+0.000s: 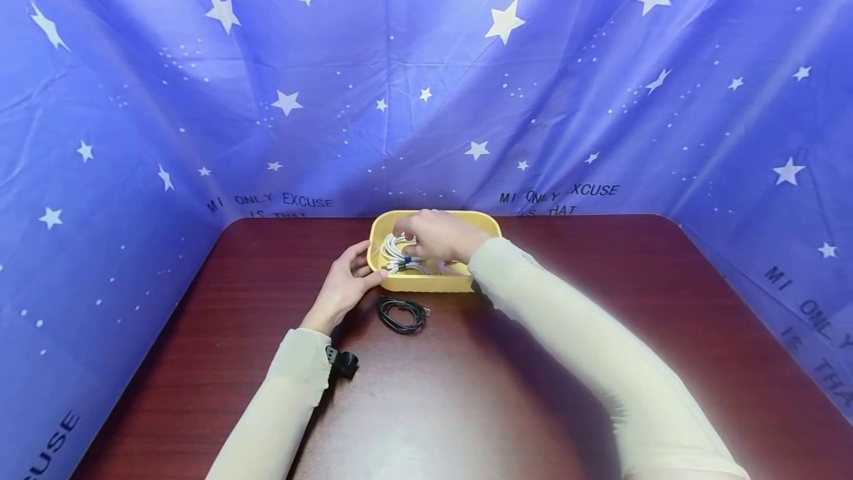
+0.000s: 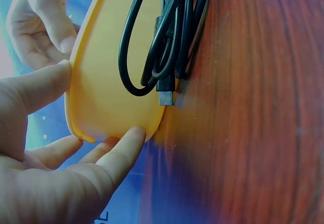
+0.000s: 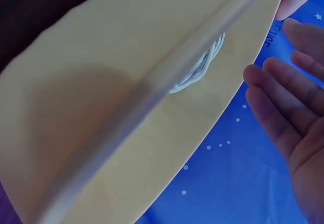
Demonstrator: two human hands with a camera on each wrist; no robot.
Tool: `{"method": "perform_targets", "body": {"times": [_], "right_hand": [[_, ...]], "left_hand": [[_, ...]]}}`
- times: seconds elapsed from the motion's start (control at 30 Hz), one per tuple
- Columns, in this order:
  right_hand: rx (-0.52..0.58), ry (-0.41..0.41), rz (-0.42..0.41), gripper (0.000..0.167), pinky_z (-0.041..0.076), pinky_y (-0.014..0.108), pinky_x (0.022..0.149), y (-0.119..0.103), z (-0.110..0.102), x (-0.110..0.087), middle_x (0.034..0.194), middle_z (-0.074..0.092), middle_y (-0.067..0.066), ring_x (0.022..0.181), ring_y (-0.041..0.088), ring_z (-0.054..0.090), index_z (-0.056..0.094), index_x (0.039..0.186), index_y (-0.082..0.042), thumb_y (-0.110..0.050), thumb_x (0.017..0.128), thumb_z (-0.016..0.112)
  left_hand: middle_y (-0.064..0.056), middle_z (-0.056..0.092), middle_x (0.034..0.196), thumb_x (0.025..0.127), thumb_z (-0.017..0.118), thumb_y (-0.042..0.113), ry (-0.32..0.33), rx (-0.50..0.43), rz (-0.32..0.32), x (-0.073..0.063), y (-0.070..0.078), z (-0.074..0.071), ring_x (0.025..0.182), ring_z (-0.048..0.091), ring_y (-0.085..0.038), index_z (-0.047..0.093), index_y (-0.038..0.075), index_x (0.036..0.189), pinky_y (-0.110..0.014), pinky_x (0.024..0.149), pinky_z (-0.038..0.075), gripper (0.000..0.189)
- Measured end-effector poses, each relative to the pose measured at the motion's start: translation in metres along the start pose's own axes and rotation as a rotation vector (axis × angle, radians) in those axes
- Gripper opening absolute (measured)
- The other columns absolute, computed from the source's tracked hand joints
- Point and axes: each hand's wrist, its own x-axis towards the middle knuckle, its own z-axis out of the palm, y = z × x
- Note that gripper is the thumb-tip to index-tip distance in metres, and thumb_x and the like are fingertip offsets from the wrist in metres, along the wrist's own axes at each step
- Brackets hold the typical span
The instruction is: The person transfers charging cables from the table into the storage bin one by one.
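Note:
A yellow plastic bin (image 1: 426, 285) stands near the table's back edge. My left hand (image 1: 340, 287) holds its left end, thumb at the front corner and fingers around the side. My right hand (image 1: 440, 235) hangs over the bin's opening with fingers loosely bent; in the right wrist view no object shows in its fingers (image 3: 273, 82). Below it, coiled white cables (image 1: 393, 249) lie inside the bin, partly hidden by that hand. A coiled black cable (image 1: 400, 315) lies on the table in front of the bin; its metal plug (image 2: 165, 97) shows in the left wrist view.
The dark red wooden table (image 1: 533, 398) has a blue star-printed curtain (image 1: 426, 124) behind it and along both sides. A black strap mount (image 1: 343, 363) sits on the left wrist. The right sleeve (image 1: 586, 339) crosses the table's right half.

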Motion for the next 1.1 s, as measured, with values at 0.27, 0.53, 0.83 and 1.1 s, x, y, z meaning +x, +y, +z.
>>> {"method": "perform_targets", "body": {"times": [0.27,0.53,0.83,1.1], "right_hand": [[-0.015,0.085,-0.022,0.029,0.049,0.032,0.084,-0.004,0.005,-0.01,0.104,0.067,0.004,0.092,0.014,0.061,0.065,0.115,-0.011,-0.025,0.09,0.065],[0.021,0.139,-0.035,0.027,0.05,0.033,0.079,-0.008,0.009,-0.019,0.105,0.068,0.002,0.088,0.016,0.062,0.067,0.113,-0.012,-0.024,0.09,0.066],[0.003,0.196,-0.065,0.029,0.05,0.033,0.075,-0.012,0.014,-0.028,0.107,0.068,0.003,0.083,0.016,0.062,0.068,0.113,-0.012,-0.028,0.089,0.067],[0.003,0.237,-0.09,0.021,0.049,0.031,0.072,-0.016,0.022,-0.037,0.099,0.066,-0.003,0.081,0.014,0.061,0.068,0.107,-0.015,-0.026,0.089,0.065]], "left_hand": [[-0.025,0.05,0.134,0.084,0.071,0.002,0.004,0.003,0.002,0.0,0.0,0.0,0.122,0.053,-0.033,0.034,0.003,0.146,-0.04,0.098,0.045,0.072],[-0.025,0.052,0.132,0.083,0.072,0.002,0.003,-0.009,0.012,0.001,-0.002,-0.001,0.12,0.054,-0.033,0.035,0.003,0.145,-0.036,0.095,0.047,0.072],[-0.025,0.052,0.131,0.083,0.072,0.002,0.0,0.007,0.016,0.002,-0.003,-0.001,0.12,0.054,-0.033,0.035,0.004,0.145,-0.037,0.095,0.047,0.072],[-0.025,0.052,0.131,0.084,0.07,0.001,0.002,-0.004,0.014,0.002,-0.003,-0.001,0.12,0.054,-0.033,0.035,0.004,0.145,-0.036,0.094,0.048,0.07]]}}
